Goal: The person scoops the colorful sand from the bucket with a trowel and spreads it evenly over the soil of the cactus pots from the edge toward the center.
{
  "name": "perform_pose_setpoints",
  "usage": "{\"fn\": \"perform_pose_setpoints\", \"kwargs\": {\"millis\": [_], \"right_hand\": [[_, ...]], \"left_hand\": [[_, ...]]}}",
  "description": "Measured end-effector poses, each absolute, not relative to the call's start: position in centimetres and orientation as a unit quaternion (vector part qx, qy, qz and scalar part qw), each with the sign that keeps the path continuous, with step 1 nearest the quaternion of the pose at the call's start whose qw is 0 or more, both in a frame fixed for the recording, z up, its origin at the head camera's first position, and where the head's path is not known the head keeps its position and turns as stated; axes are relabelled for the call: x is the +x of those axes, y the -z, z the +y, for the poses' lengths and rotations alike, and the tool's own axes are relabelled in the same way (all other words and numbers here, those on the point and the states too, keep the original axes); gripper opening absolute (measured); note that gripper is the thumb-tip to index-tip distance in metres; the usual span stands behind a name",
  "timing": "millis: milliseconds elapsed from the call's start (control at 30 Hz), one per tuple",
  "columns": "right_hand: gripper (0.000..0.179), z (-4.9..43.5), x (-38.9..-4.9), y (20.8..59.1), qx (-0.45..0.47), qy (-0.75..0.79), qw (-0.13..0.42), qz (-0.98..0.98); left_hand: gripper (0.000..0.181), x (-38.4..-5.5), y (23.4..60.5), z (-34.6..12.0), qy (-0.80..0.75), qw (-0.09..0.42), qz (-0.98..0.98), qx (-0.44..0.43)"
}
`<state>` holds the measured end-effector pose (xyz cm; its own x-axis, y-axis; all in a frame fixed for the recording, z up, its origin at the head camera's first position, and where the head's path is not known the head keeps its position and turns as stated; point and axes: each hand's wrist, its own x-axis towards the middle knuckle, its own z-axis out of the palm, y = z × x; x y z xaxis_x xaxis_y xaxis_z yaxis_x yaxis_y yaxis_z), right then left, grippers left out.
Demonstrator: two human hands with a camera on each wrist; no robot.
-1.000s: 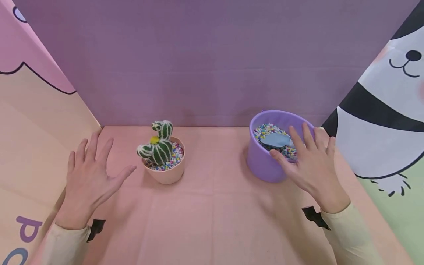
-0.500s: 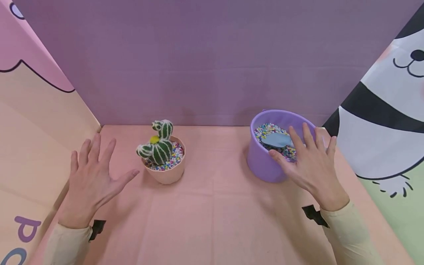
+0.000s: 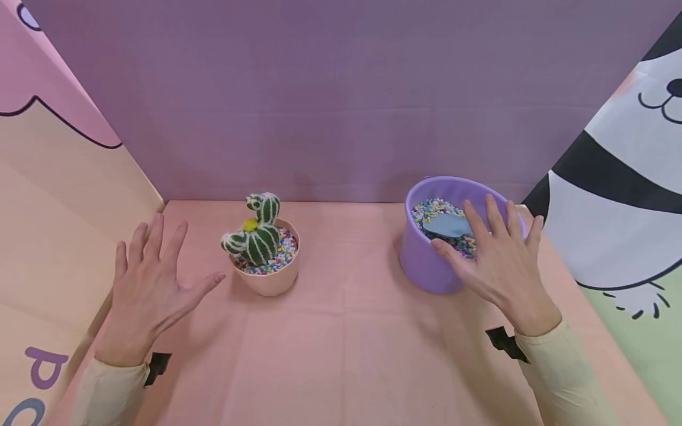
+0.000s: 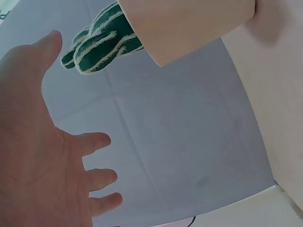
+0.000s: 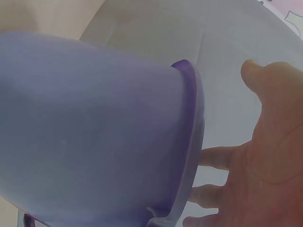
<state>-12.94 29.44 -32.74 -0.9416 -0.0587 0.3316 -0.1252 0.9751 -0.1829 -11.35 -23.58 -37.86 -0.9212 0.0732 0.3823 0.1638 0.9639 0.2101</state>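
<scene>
My left hand (image 3: 154,290) is spread with straight fingers, held left of a potted toy cactus (image 3: 261,242) and apart from it. The cactus is green with white fuzzy ridges and a yellow flower. It sits among colourful beads in a peach pot (image 3: 269,283). My right hand (image 3: 503,269), fingers spread, hovers over the near right rim of a purple bucket (image 3: 428,266), holding nothing. Inside the bucket lie small multicoloured beads (image 3: 434,208) with a blue scoop (image 3: 447,225) on top; the hand hides part of the scoop. The right wrist view shows the bucket's side (image 5: 94,127) beside that hand.
A pink cloth (image 3: 341,355) covers the table. Behind stands a purple backdrop (image 3: 341,106); a panda-print panel (image 3: 623,231) rises at the right and a cream and pink printed panel (image 3: 53,195) at the left.
My left hand has shifted slightly right and up towards the pot, then nearly stopped. The right hand stays almost still over the bucket. The head view has turned very slightly.
</scene>
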Motion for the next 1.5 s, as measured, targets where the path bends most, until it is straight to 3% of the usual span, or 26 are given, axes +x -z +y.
{"fn": "perform_pose_setpoints", "kwargs": {"millis": [167,267,333,433,500,567,700,767,833,900,1067,1300,1500], "right_hand": [[0.091,29.1,-12.9,32.8,0.054,-0.107,0.171,-0.978],[0.085,28.2,-13.0,33.2,0.093,-0.146,0.245,-0.954],[0.073,26.8,-13.1,33.8,0.133,-0.196,0.326,-0.915],[0.049,23.3,-13.4,35.3,0.210,-0.262,0.409,-0.848],[0.040,20.4,-13.4,36.6,0.242,-0.297,0.374,-0.845],[0.045,17.5,-13.7,38.0,0.260,-0.335,0.256,-0.869],[0.093,12.4,-15.0,40.9,0.212,-0.396,-0.018,-0.893],[0.121,11.0,-15.7,42.3,0.189,-0.415,-0.069,-0.887],[0.138,10.8,-16.0,43.4,0.168,-0.426,-0.054,-0.887],[0.144,11.4,-16.2,44.0,0.152,-0.445,-0.010,-0.883],[0.135,14.2,-16.1,43.3,0.137,-0.504,0.075,-0.849],[0.133,16.3,-13.6,38.9,0.186,-0.510,0.153,-0.826],[0.139,16.6,-10.5,35.6,0.169,-0.474,0.154,-0.850]], "left_hand": [[0.109,-11.0,38.3,-23.9,0.134,0.184,-0.972,-0.063],[0.098,-11.1,39.0,-24.3,0.200,0.160,-0.962,-0.091],[0.085,-11.7,39.8,-24.5,0.289,0.105,-0.945,-0.109],[0.073,-13.4,41.7,-24.4,0.424,-0.026,-0.899,-0.107],[0.076,-14.8,43.2,-24.0,0.485,-0.102,-0.863,-0.092],[0.083,-15.9,44.4,-23.3,0.514,-0.153,-0.840,-0.082],[0.084,-16.8,45.5,-20.5,0.552,-0.173,-0.812,-0.080],[0.082,-16.9,45.6,-18.4,0.562,-0.168,-0.805,-0.088],[0.079,-17.1,45.8,-16.1,0.575,-0.162,-0.795,-0.106],[0.077,-16.9,46.0,-13.9,0.598,-0.167,-0.775,-0.119],[0.071,-16.4,45.7,-9.4,0.759,-0.205,-0.614,-0.072],[0.070,-13.7,40.1,-6.2,0.845,-0.138,-0.513,-0.071],[0.071,-11.9,37.1,-6.3,0.832,-0.182,-0.517,-0.087]]}}
